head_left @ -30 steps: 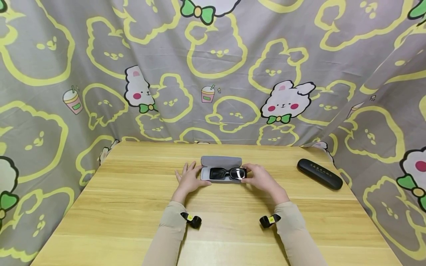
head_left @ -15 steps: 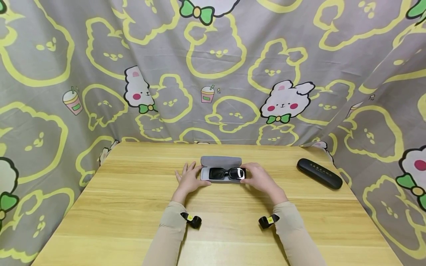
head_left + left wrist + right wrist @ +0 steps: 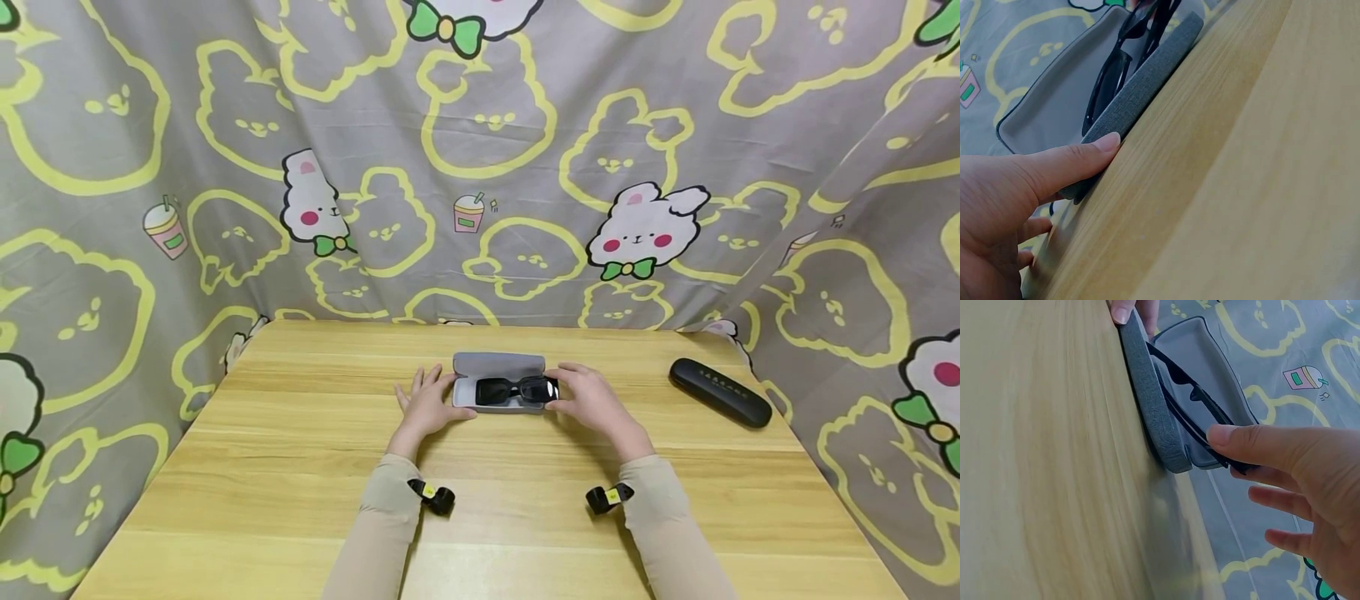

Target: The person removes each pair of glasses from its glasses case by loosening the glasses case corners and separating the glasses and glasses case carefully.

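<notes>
A grey fabric-covered glasses case (image 3: pixel 498 364) lies open on the wooden table, its lid tilted back toward the curtain. Black sunglasses (image 3: pixel 492 392) rest at a slant, the left part inside the case and the right end past its right edge. My left hand (image 3: pixel 427 408) holds the case's left end, the thumb (image 3: pixel 1105 144) along the front wall. With thumb and fingers, my right hand (image 3: pixel 594 406) pinches the right end of the sunglasses. In the right wrist view, that end of the sunglasses (image 3: pixel 1188 419) is raised above the case rim and the other fingers are spread.
A black hard glasses case (image 3: pixel 720 392), closed, lies diagonally near the right edge of the table (image 3: pixel 510 500). Behind and on both sides hangs a grey curtain (image 3: pixel 390 125) with cartoon prints. Each sleeve carries a small black wrist camera (image 3: pixel 438 500).
The sunglasses have shifted slightly right, together with my right hand, and the glare on the right lens has changed. My left hand and the grey case stay in place.
</notes>
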The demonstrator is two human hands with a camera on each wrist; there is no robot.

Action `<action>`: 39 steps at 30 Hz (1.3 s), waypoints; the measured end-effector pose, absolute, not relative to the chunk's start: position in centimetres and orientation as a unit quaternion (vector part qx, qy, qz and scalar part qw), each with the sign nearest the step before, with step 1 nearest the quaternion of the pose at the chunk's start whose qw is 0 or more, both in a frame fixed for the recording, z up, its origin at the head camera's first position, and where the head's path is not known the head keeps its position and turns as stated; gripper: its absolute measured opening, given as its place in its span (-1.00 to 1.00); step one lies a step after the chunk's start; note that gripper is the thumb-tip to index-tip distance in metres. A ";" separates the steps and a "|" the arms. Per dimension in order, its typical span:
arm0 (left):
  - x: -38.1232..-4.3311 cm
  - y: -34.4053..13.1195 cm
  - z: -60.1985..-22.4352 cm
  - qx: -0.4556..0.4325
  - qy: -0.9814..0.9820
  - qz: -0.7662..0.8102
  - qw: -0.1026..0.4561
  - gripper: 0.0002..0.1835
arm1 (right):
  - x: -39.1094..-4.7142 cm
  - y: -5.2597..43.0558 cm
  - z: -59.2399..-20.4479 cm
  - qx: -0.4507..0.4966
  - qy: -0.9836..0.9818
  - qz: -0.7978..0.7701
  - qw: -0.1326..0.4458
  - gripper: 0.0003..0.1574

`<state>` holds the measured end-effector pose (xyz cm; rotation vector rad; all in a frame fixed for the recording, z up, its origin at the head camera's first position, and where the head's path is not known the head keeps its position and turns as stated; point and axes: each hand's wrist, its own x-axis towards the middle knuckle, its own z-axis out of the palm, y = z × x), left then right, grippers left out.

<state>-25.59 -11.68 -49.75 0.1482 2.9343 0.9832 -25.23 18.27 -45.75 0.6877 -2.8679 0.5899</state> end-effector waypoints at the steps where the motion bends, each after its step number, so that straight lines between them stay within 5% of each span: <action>1: -25.6 -11.7 -49.8 0.048 0.947 0.317 0.022 -0.10 | -25.2 18.3 -45.7 0.229 -0.951 0.197 0.069 -0.32; 39: -25.9 -11.8 -50.0 0.051 0.948 0.315 0.014 -0.10 | -25.5 19.3 -44.9 0.249 -0.922 0.291 0.055 -0.32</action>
